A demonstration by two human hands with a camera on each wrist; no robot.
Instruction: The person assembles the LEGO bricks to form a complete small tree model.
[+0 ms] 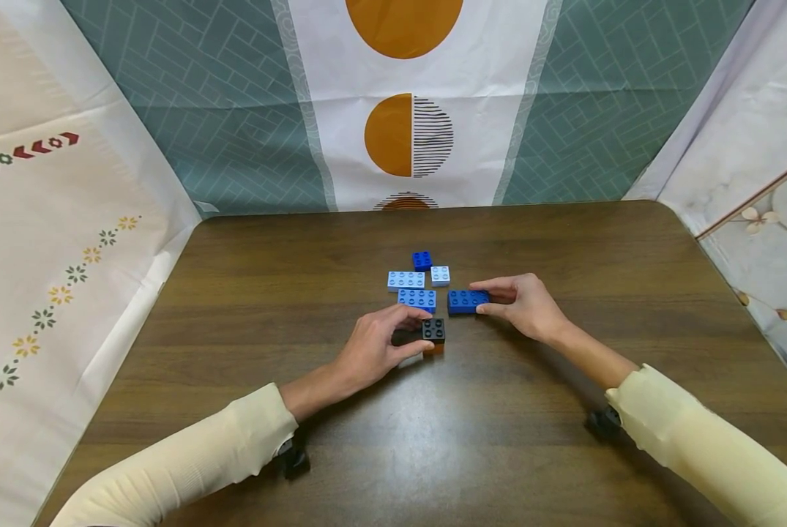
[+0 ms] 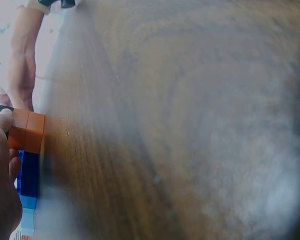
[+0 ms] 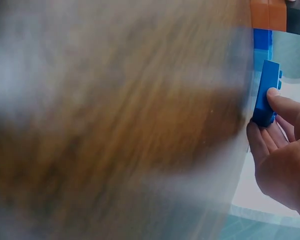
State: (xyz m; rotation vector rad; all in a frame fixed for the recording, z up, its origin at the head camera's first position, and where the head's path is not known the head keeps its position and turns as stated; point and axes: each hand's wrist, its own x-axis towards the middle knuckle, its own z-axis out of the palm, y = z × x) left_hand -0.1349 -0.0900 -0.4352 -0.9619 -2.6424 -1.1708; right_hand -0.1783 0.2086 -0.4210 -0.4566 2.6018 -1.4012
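Note:
My left hand (image 1: pixel 378 344) pinches a small stack between thumb and fingers: a square black brick (image 1: pixel 433 328) on top of orange bricks (image 2: pixel 27 131). To its right, my right hand (image 1: pixel 530 307) grips the right end of a long blue brick (image 1: pixel 467 301), studs up. In the right wrist view the thumb presses on the side of that blue brick (image 3: pixel 267 95), with fingers at its end. A medium-blue brick (image 1: pixel 416 298) lies just beyond the left fingers, with darker blue showing under it. The two held things stand apart.
Behind the hands are a long light-blue brick (image 1: pixel 405 280), a small pale brick (image 1: pixel 440 275) and a small dark-blue brick (image 1: pixel 422 260). All lie on a brown wooden table (image 1: pixel 288 263). Patterned cloths (image 1: pixel 235 110) hang around its far and side edges.

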